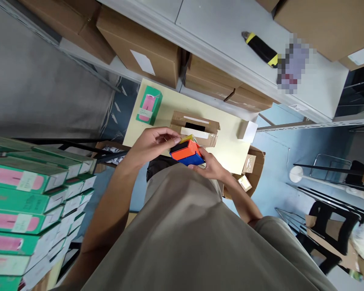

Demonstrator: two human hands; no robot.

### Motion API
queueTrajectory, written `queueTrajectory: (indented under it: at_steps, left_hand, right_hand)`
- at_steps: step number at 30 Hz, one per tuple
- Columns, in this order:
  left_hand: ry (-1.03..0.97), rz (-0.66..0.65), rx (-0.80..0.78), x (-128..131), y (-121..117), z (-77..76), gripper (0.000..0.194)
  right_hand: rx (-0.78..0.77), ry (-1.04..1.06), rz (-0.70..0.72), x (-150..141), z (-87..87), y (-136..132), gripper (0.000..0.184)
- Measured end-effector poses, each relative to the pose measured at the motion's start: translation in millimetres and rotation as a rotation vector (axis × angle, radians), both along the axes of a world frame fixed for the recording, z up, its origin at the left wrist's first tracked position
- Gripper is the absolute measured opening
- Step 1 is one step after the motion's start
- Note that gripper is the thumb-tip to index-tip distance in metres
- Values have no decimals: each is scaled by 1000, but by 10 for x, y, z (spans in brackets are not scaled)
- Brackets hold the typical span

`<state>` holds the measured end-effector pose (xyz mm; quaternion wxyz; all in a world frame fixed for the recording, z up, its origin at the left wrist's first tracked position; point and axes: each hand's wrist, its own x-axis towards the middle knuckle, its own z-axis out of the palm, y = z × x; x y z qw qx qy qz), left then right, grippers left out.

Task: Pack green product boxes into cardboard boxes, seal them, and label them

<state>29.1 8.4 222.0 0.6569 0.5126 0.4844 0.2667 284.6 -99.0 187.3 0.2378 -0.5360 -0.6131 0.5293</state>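
Note:
My right hand grips the right end of a small box-shaped thing, with orange, blue, black and yellow faces, close in front of my body. On its other side my left hand has thumb and fingers drawn together at the yellow edge. What those fingers pinch, if anything, is too small to make out. Just beyond lies an opened brown carton with a white label and a black item in it. Both stand at a pale yellow table. A green box with a pink bottle picture rests at the table's far left.
A white box stands at the table's right edge. Stacked green boxes fill the left side. Brown cartons sit on the shelf behind, with black-and-yellow pliers on its upper board. An open carton is on the floor.

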Motion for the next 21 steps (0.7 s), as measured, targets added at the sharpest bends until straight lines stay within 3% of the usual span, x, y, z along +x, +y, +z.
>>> queueTrajectory:
  at_steps: [4, 13, 19, 21]
  left_hand:
    - [9, 6, -6, 22, -48, -82, 63]
    - [32, 89, 15, 10, -161, -269, 62]
    - [10, 193, -60, -48, -298, -448, 52]
    - [1, 282, -104, -109, -313, -548, 48]
  right_hand:
    - [-5, -17, 21, 44, -8, 25, 44]
    - [-55, -73, 17, 59, -53, 124, 59]
    - [-107, -98, 198, 217, 238, 251, 51]
    - [-126, -139, 273, 345, 373, 308, 48]
